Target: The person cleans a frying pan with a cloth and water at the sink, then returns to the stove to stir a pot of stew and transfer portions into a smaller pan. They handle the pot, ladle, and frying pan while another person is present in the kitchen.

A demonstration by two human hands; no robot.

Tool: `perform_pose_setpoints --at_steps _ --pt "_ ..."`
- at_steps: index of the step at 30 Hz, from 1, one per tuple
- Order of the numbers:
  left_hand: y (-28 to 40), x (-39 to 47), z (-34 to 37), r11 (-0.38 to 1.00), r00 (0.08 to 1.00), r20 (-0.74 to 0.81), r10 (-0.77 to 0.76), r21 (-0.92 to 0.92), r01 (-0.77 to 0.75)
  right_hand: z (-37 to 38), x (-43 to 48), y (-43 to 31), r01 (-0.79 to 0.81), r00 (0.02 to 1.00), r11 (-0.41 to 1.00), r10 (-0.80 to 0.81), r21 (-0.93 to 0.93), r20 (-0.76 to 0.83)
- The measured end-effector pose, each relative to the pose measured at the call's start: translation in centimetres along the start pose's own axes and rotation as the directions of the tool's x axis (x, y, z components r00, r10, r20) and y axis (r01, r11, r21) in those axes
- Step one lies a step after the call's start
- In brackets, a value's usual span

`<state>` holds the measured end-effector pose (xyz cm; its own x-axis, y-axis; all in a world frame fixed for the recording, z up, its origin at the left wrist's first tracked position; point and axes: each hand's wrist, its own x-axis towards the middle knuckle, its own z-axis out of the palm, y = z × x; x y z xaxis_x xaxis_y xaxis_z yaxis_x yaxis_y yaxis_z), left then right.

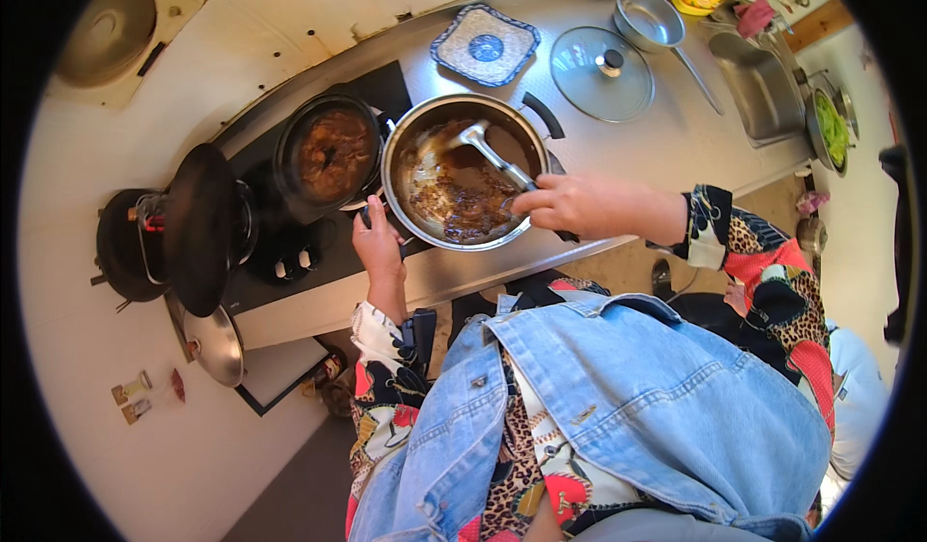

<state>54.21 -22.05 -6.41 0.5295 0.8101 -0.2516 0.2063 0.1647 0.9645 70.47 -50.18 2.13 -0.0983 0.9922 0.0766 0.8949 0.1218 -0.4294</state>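
Observation:
A steel cooking pot (534,224) with two dark handles is in front of me, beside the stove. Brown sauce and dark bits (471,212) coat its bottom. My left hand (378,239) grips the pot's near-left handle, thumb on top. In my right hand (561,205) is the dark handle of a metal ladle (474,135), whose head rests inside the pot. To the left, a dark pan (284,161) on the stove holds brown stewed food (337,154); it stands close to the pot's rim.
A blue-edged patterned trivet (507,53), a glass lid (579,82) and a small steel saucepan (650,17) lie on the steel counter (673,114). A sink (749,85) is at right. Dark cookware (199,230) stands at the left end of the black stove (253,288).

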Motion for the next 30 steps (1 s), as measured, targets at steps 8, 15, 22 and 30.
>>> perform_pose_setpoints --at_steps 8,15,22,30 --pt "-2.0 0.2 -0.6 0.994 0.991 -0.082 -0.104 -0.044 0.100 -0.6 -2.1 -3.0 0.050 0.994 0.987 -0.065 0.151 0.092" --pt "-2.5 0.1 -1.3 0.991 0.995 0.009 -0.098 -0.089 0.098 0.5 -1.4 -3.4 -0.007 0.992 0.983 0.030 0.181 -0.125" --pt "-2.5 0.3 -2.1 0.989 0.991 0.045 -0.128 -0.068 0.131 1.0 -1.2 -6.2 -0.193 0.778 0.853 0.434 0.485 -0.454" --pt "-4.5 1.3 -1.9 1.000 0.999 0.036 -0.001 -0.002 0.001 5.9 0.1 -3.0 0.388 0.278 0.045 0.947 0.921 -0.164"
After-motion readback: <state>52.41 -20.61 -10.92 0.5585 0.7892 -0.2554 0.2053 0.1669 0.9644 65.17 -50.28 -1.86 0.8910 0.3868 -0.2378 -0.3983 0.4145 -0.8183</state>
